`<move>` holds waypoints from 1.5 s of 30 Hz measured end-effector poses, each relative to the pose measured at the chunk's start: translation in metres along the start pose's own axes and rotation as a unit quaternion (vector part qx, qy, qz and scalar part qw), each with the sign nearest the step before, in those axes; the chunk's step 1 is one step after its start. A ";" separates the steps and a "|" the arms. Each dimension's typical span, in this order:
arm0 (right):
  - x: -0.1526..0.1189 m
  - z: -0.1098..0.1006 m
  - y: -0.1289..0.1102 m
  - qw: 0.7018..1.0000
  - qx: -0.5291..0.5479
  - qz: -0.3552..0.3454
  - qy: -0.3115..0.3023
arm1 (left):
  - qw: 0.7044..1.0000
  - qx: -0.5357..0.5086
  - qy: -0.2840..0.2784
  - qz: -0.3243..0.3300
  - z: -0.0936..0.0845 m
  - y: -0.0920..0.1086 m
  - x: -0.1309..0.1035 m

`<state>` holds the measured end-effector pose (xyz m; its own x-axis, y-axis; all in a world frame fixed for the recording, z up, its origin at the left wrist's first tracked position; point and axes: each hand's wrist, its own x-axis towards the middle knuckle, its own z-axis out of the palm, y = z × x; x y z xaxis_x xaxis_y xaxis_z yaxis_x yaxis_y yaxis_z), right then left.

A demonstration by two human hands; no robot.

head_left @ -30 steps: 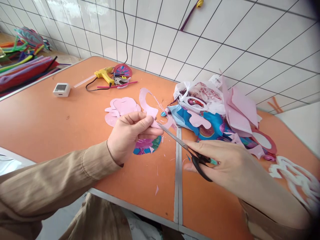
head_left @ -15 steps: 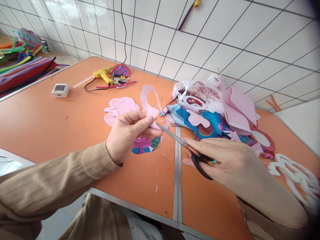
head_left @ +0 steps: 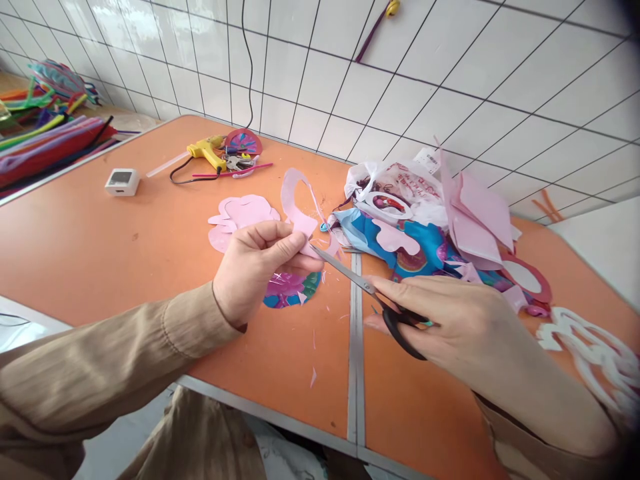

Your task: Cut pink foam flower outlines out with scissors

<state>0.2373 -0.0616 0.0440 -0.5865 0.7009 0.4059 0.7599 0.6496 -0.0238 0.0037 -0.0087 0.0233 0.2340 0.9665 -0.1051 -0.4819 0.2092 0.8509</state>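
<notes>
My left hand [head_left: 267,257] pinches a curved pink sheet [head_left: 299,203], thin like paper or felt, between thumb and fingers. A narrow strip curls away from its far end. In my right hand [head_left: 450,320] is a pair of scissors [head_left: 357,279] with black handles, fingers wrapped round them. The blade tips touch or nearly touch the pink sheet beside my left fingertips; the blades look almost closed. Under my left hand lies a round blue, pink and green patterned piece [head_left: 290,293], partly hidden. Several cut pink shapes [head_left: 245,213] lie stacked just behind the left hand.
A yellow glue gun [head_left: 207,153] and a small white box [head_left: 122,181] sit at the back left. To the right are a plastic bag [head_left: 410,187], blue patterned fabric [head_left: 420,247], folded pink sheets [head_left: 475,213] and white strips [head_left: 595,353]. A metal seam [head_left: 356,373] crosses the orange table.
Almost nothing differs. The scissors and pink sheet hold nearly the same position, with only a very slight shift at my left fingers.
</notes>
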 end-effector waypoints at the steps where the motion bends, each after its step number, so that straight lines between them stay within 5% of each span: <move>1: 0.000 0.000 0.000 1.000 -0.002 -0.002 0.001 | 1.000 0.001 -0.001 0.003 0.000 0.000 0.000; 33: 0.003 0.003 -0.003 1.000 0.017 0.002 -0.006 | 0.999 -0.029 0.028 -0.030 0.003 0.002 0.000; 45: 0.000 0.003 -0.004 0.996 0.069 0.054 -0.024 | 0.999 -0.023 0.026 -0.014 0.003 0.002 -0.001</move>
<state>0.2335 -0.0633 0.0418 -0.5195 0.7797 0.3495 0.7749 0.6022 -0.1917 0.0053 -0.0098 0.0271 0.2039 0.9665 -0.1562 -0.5146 0.2415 0.8227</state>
